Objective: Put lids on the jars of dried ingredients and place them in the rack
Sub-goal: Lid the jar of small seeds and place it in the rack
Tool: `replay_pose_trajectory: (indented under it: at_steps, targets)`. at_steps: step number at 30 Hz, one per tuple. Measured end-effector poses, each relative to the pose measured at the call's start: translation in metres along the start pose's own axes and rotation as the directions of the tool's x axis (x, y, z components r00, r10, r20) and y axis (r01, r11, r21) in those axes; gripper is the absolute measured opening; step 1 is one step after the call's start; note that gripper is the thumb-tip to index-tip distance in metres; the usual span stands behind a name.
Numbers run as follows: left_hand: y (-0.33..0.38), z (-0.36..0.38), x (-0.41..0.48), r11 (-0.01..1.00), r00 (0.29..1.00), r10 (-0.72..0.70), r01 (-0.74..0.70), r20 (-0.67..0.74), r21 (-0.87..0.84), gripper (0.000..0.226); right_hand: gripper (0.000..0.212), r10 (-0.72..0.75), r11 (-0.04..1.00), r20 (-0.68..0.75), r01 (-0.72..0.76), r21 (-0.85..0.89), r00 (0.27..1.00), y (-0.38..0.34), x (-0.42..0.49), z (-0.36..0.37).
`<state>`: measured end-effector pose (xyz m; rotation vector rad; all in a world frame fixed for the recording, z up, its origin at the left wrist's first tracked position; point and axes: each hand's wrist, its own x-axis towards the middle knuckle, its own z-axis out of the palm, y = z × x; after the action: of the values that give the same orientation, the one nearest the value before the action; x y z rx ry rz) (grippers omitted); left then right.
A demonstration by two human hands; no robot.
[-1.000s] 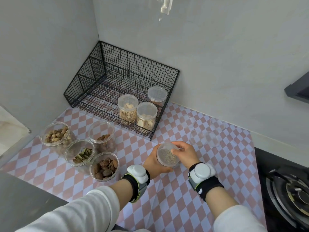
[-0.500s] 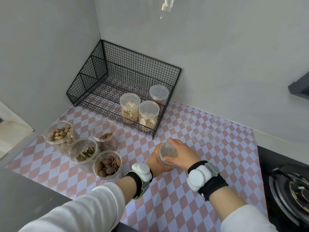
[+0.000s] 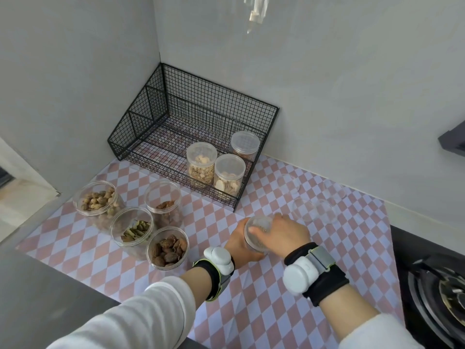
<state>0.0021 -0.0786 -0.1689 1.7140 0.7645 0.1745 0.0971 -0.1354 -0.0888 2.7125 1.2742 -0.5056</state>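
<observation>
A small clear jar of pale grains (image 3: 256,235) stands on the checked counter, gripped at its side by my left hand (image 3: 239,244). My right hand (image 3: 284,234) lies over its top, pressing a clear lid that is mostly hidden under the palm. In the corner stands the black wire rack (image 3: 156,117), which holds three lidded jars (image 3: 201,163) at its right end. Several lidless jars of nuts and seeds (image 3: 130,227) are grouped at the left. Several loose clear lids (image 3: 314,209) lie to the right of the rack.
Grey walls meet behind the rack. A black gas stove (image 3: 437,293) borders the counter on the right. A dark ledge (image 3: 45,298) runs along the near left. A white object (image 3: 256,11) hangs from above.
My right hand has turned and come down flat over the jar's mouth, covering the grains that showed before. My left hand kept its hold on the jar.
</observation>
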Motion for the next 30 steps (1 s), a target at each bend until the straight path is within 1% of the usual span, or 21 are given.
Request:
replay_pose_trajectory:
  at_steps: [2,3,6,7,10,11,14,17,22,24,26,30]
  targets:
    - [-0.001,0.000,-0.001,1.000,1.000,-0.013,0.013,0.005,-0.021,0.093,0.071,-0.166,0.985,0.077,0.162,0.060,0.983,0.004,-0.001,0.001]
    - [-0.002,0.001,0.000,0.999,1.000,-0.012,0.012,0.010,-0.030,0.092,0.071,-0.212,0.977,0.078,0.208,0.048,0.974,0.004,-0.002,0.004]
    - [-0.001,0.000,0.000,1.000,1.000,0.001,-0.001,0.004,-0.026,0.091,0.068,-0.185,0.981,-0.037,0.182,-0.073,0.982,-0.001,-0.006,0.009]
    - [0.000,0.001,-0.001,1.000,1.000,0.001,-0.001,0.009,-0.028,0.091,0.070,-0.177,0.982,-0.035,0.174,-0.077,0.984,-0.003,-0.006,0.009]
    - [0.003,0.001,-0.001,1.000,1.000,-0.001,0.000,-0.004,-0.016,0.088,0.082,-0.148,0.989,0.071,0.149,-0.010,0.987,-0.002,-0.003,0.006]
    - [0.002,0.002,-0.001,1.000,1.000,-0.006,0.006,-0.018,-0.009,0.089,0.083,-0.142,0.990,0.083,0.143,-0.007,0.986,-0.001,-0.002,0.005]
    - [-0.001,0.005,0.001,1.000,0.999,-0.021,0.022,-0.044,0.011,0.091,0.077,-0.103,0.994,0.013,0.102,0.036,0.995,0.001,-0.005,0.010]
    - [0.000,0.005,0.001,0.998,0.999,-0.010,0.012,-0.037,0.054,0.098,0.080,-0.075,0.993,-0.059,0.079,0.083,0.995,0.001,-0.009,0.015]
    - [0.003,0.002,0.003,0.993,1.000,-0.018,0.020,-0.021,0.114,0.099,0.083,-0.091,0.993,-0.061,0.095,0.069,0.994,0.004,-0.009,0.014]
    - [0.005,-0.001,-0.001,0.998,0.999,0.004,0.000,-0.047,0.070,0.095,0.082,-0.101,0.992,-0.052,0.104,0.068,0.994,0.002,-0.009,0.010]
    - [0.006,-0.006,-0.005,0.999,0.996,0.027,-0.031,-0.081,-0.038,0.094,0.079,-0.105,0.988,-0.065,0.112,0.106,0.992,0.000,-0.008,0.003]
    - [0.012,-0.029,-0.007,0.987,0.982,0.085,-0.106,-0.171,-0.121,0.094,0.066,-0.155,0.961,-0.173,0.189,0.202,0.973,-0.011,-0.005,-0.017]
